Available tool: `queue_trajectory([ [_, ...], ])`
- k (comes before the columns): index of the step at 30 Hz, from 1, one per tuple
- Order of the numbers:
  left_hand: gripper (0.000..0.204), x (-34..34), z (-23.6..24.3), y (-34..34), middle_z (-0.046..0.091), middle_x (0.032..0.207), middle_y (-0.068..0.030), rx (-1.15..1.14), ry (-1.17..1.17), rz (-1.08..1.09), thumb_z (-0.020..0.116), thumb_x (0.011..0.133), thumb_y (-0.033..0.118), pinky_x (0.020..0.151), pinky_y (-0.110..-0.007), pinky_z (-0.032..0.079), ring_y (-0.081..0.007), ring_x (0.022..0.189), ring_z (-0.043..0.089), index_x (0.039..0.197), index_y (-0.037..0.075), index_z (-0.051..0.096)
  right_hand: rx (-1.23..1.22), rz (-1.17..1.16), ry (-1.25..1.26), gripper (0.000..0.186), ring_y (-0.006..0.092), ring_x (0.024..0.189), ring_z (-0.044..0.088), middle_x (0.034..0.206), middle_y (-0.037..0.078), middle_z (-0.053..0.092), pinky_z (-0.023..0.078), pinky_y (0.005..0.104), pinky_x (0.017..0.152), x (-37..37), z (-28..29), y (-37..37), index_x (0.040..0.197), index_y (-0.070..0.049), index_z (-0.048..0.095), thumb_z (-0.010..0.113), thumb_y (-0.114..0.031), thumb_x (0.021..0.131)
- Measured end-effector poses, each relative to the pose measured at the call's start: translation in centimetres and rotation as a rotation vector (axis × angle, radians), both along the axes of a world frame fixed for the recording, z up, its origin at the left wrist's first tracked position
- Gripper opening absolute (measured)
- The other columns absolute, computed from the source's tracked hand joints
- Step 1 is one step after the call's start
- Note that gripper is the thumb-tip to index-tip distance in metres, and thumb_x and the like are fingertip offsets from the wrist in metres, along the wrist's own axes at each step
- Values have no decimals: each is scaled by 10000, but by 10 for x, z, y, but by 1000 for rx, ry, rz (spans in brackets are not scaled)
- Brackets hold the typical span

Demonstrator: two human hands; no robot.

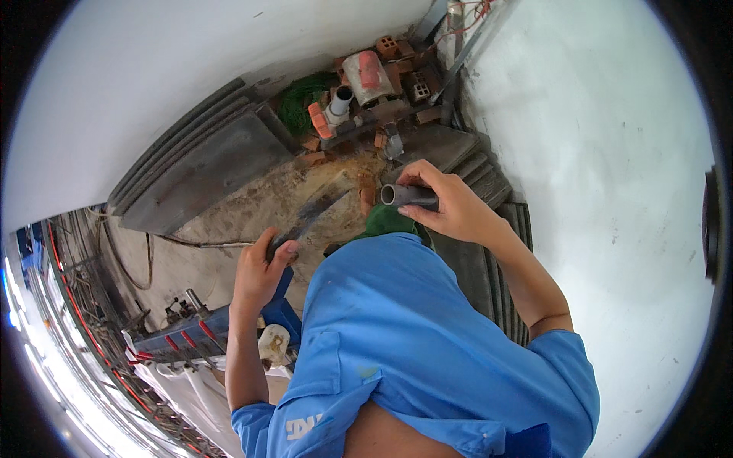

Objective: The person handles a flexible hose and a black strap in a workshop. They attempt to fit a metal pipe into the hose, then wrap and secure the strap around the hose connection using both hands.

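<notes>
In my right hand [450, 202] I grip a short grey pipe [418, 200] from the side, its open end facing left. The fingers are wrapped over its top and the thumb is beneath. My left hand [259, 267] is closed around the near end of a long, narrow dark tool [309, 214]. It stretches up and to the right and is smeared by motion, so its exact kind is unclear. The tool's far end lies apart from the pipe. Dark green cloth [385, 221] shows just below the pipe, above my blue shirt.
Ahead stand a pump-like machine [370, 80], an upright grey pipe with an orange-handled valve [321, 120], hollow bricks [388, 47] and green netting [299, 103]. Dark slabs [214, 172] lean at the left; others are stacked beside the right wall [595, 153]. A blue bench [175, 340] with red handles sits lower left.
</notes>
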State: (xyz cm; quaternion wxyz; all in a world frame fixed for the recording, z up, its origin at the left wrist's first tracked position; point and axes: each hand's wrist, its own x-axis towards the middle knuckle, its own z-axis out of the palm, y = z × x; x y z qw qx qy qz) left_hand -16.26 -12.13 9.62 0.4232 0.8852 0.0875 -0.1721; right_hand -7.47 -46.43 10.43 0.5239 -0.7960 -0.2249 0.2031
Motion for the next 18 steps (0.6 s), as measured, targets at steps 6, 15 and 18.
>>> queue_trajectory([
  [6,385,37,11,0,571,651,-199,111,113,-105,693,972,343,574,-378,428,-305,571,496,996,-31,603,78,-100,78,398,272,1019,688,1098,143,685,528,368,887,17,-23,-15,1217,-26,533,760,-103,900],
  [15,472,61,5,4,401,630,-112,-10,213,-109,698,936,442,549,-369,364,-169,596,391,895,-2,542,325,-93,27,392,341,1055,679,1138,166,685,523,397,912,65,-33,-4,1300,-27,617,694,-172,944],
  [18,475,58,9,2,350,629,-90,-41,218,-108,695,934,440,532,-369,333,-175,589,346,867,3,521,304,72,24,392,303,1067,672,1156,138,681,518,384,927,77,-31,-3,1322,-25,629,663,-174,962],
])
